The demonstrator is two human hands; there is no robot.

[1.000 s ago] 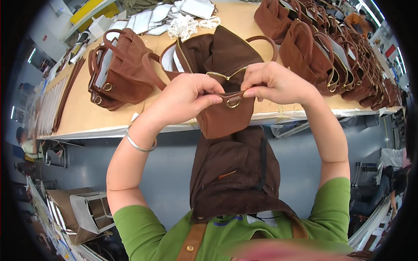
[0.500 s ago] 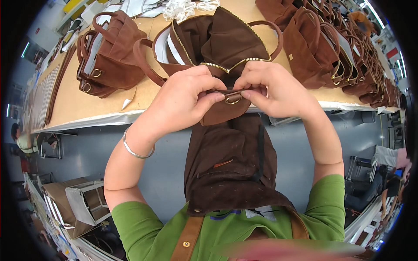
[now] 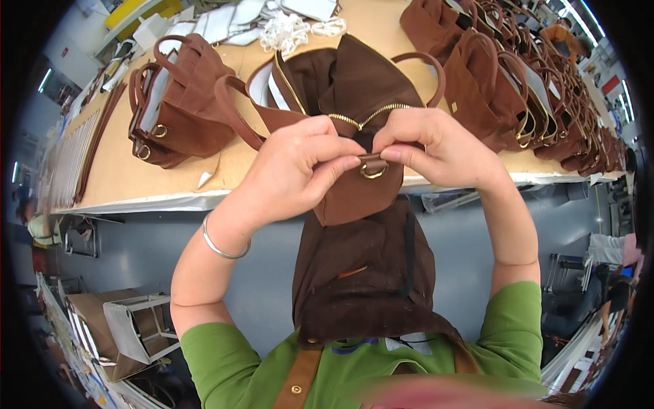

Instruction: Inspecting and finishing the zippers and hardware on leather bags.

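Note:
An open brown handbag [image 3: 357,197] with dark lining and a gold zipper sits at the table's near edge in the centre. My left hand [image 3: 306,157] pinches the top edge of the bag's end panel between thumb and fingers. My right hand [image 3: 429,146] pinches the same edge a little to the right. Just below that edge, between my fingertips, hangs a gold D-ring [image 3: 373,173]. The bag's two handles arch out to either side behind my hands.
Brown bags stand at left [image 3: 180,99] and in dense rows at right [image 3: 477,95]. White straps [image 3: 285,31] and sheets lie at the back of the table [image 3: 102,191]. Flat strips [image 3: 92,150] lie at far left. A co-worker [image 3: 555,37] is at the back right.
Both hands keep pinching the bag edge and have shifted slightly. The view tilted up half a second ago and has dropped back, showing more of the bag below the D-ring again.

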